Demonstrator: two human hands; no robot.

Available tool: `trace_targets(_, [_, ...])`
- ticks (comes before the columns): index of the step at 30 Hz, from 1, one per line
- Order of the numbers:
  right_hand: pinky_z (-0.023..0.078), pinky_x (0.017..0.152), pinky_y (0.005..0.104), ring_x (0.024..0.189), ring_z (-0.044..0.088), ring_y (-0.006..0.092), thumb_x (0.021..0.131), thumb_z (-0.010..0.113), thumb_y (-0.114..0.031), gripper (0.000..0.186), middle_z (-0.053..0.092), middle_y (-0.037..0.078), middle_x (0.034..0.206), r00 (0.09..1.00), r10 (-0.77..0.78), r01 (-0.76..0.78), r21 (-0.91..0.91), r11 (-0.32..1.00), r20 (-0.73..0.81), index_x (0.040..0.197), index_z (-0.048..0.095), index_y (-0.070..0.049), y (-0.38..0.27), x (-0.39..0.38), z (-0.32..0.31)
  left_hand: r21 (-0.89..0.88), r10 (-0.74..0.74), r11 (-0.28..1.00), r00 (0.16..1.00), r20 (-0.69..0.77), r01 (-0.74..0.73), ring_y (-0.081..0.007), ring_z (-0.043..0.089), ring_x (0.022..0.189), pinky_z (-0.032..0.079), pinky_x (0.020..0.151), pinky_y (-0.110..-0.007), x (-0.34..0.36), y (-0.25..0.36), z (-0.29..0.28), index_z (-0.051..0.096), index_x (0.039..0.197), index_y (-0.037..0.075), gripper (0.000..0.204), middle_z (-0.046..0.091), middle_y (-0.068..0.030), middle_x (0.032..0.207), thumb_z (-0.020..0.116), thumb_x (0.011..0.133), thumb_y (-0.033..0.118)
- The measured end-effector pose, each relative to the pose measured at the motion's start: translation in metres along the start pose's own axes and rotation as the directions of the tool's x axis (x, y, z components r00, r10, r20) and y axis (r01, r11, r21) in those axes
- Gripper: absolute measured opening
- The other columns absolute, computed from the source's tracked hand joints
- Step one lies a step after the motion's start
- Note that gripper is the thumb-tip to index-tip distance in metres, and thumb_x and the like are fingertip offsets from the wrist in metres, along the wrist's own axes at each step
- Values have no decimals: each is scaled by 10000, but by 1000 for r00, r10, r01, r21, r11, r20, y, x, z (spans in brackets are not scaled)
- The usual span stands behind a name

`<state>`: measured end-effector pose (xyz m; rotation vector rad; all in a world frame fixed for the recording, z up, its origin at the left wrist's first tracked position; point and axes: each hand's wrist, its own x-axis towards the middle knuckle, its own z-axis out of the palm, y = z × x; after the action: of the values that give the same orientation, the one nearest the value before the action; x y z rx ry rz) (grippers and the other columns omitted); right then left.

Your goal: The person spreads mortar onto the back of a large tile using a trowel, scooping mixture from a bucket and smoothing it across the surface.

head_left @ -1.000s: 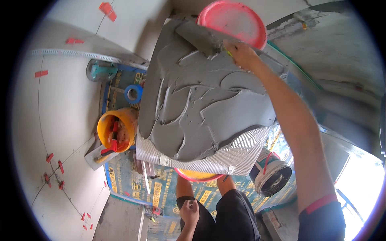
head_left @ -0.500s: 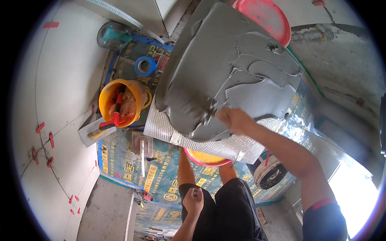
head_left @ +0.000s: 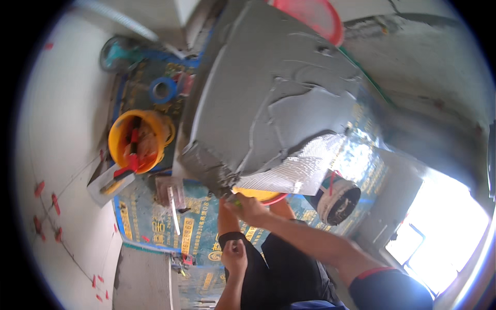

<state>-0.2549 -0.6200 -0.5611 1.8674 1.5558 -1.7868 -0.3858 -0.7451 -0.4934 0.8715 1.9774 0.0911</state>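
Head view: I look down on both bare hands, slight blur
Right hand (head_left: 250, 211): closed round the trowel handle, just off the tile's near edge
Trowel (head_left: 204, 163): blade caked grey, at the tile's near left corner
Tile (head_left: 297, 173): in front of the legs, above a red-rimmed bucket (head_left: 261, 195), ribbed strip bare on the near side
Mortar (head_left: 248, 93): grey coat over most of the tile, ridges toward the right
Left hand (head_left: 235, 256): fingers curled shut by the left thigh, I can't tell if anything's inside
Yellow bucket (head_left: 117, 140): left of the tile, red-handled tool (head_left: 133, 150) leaning out
Tape roll (head_left: 154, 89): blue, beyond that bucket
White bucket (head_left: 330, 206): right of the tile
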Motion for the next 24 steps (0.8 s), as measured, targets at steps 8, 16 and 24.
trace_targets(8, [492, 630, 518, 697, 620, 445, 891, 562, -415, 411, 615, 255, 701, 725, 402, -318, 246, 916, -559, 915, 483, -13, 27, -34, -10, 74, 119, 989, 988, 98, -126, -277, 576, 531, 434, 522, -380, 17, -14, -22, 568, 748, 5, 294, 593, -127, 611, 602, 874, 269])
trace_targets(16, [479, 768, 484, 860, 584, 485, 930, 484, -451, 579, 595, 340, 881, 389, 631, -302, 554, 776, -671, 1122, 499, 95, 108, -42, -43, 283, 149, 941, 977, 152, -187, -270, 605, 552, 443, 525, -377, 19, 4, -19, 568, 739, 19, 300, 606, -106, 608, 610, 873, 284])
trace_targets(24, [374, 400, 282, 411, 465, 119, 960, 456, -450, 425, 476, 16, 517, 452, 768, -67, 841, 536, -454, 832, 491, -46, 184, -91, -86, 304, 192, 925, 970, 150, -230, -317, 599, 551, 450, 521, -399, 8, 13, 0, 581, 747, 18, 247, 607, -137, 613, 608, 864, 234])
